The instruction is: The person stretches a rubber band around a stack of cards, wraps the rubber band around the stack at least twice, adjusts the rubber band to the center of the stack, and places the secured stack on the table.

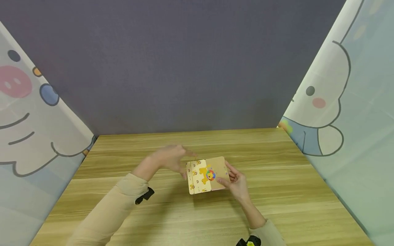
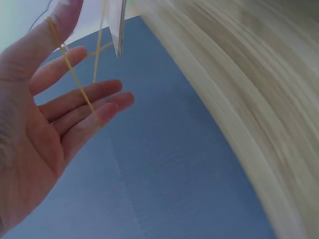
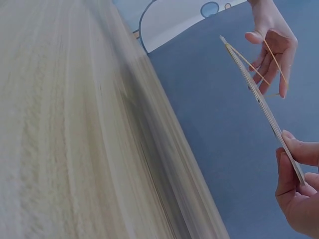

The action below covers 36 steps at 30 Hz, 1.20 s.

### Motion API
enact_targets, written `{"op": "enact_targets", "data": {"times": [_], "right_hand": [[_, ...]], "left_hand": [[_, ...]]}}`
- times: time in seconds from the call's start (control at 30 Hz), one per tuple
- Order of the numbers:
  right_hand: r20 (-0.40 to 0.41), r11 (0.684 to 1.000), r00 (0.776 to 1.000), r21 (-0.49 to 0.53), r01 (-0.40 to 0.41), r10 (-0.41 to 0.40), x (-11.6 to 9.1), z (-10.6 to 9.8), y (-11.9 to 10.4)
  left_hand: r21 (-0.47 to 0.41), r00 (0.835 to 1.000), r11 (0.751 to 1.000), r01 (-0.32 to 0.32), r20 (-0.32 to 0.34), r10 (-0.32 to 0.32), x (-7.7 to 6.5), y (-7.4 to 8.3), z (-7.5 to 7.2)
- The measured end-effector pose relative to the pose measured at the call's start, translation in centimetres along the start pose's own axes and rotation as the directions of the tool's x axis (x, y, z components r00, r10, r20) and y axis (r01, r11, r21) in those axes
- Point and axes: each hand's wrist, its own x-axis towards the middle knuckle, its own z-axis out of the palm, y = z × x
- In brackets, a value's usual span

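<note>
At the far left a cartoon cloth (image 1: pixel 27 136) hangs beside the left edge of the table (image 1: pixel 277 164), and my left sleeve (image 1: pixel 112 203), with a black strap (image 1: pixel 145 195) at the wrist, extends over the surface. My left hand (image 1: pixel 172 158), blurred in the head view, hovers left of the table's middle, short of the back edge. This grip is wide: thumb and fingers are spread apart inside a thin yellow band (image 2: pixel 76 75), which I seem to hook from within rather than pinch, so that its loop is stretched out. The band runs on to the left end of a small booklet (image 1: pixel 217 167), and it looks taut because my two hands stand apart. The booklet is above the table, about midway between the left and right edges; I take it to be raised so the band has room behind it as well as across its cream, bear-printed front. A lion picture (image 1: pixel 210 175) sits near the middle, by the tan part. My right hand (image 1: pixel 238 184) holds the tan end, thumb on the front and fingers behind, a narrow grip that probably braces the booklet against the pull, at the end farthest from the band. Past my right sleeve (image 1: pixel 271 234), another cartoon cloth (image 1: pixel 326 85) rises along the table's right edge
</note>
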Motion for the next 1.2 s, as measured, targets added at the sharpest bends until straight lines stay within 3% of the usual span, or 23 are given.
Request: {"op": "enact_targets", "data": {"times": [0.2, 0.33, 0.67, 0.87, 1.2], "right_hand": [[-0.009, 1.0, 1.0, 0.01, -0.024, 0.024, -0.1, -0.1, 0.0], [-0.029, 0.999, 0.999, 0.03, -0.037, 0.038, -0.1, 0.0, -0.1], [-0.043, 0.999, 0.999, 0.04, -0.022, 0.023, -0.5, -0.1, -0.1], [-0.024, 0.992, 1.0, 0.123, -0.001, 0.004, -0.7, -0.3, 0.4], [-0.062, 0.981, 0.992, 0.165, -0.098, 0.109, -0.6, -0.2, -0.3]], "left_hand": [[-0.15, 1.0, 0.989, 0.005, -0.03, -0.009, -0.4, 0.8, 1.3], [-0.188, 0.998, 0.982, 0.023, -0.055, -0.034, -0.6, 1.4, 2.2], [-0.217, 0.982, 0.975, 0.037, -0.171, -0.075, -1.2, 2.2, 4.5], [-0.266, 0.975, 0.963, 0.041, -0.202, -0.097, -1.3, 2.5, 5.6], [-0.25, 0.97, 0.966, 0.067, -0.212, -0.122, -1.2, 2.8, 6.3]]}}
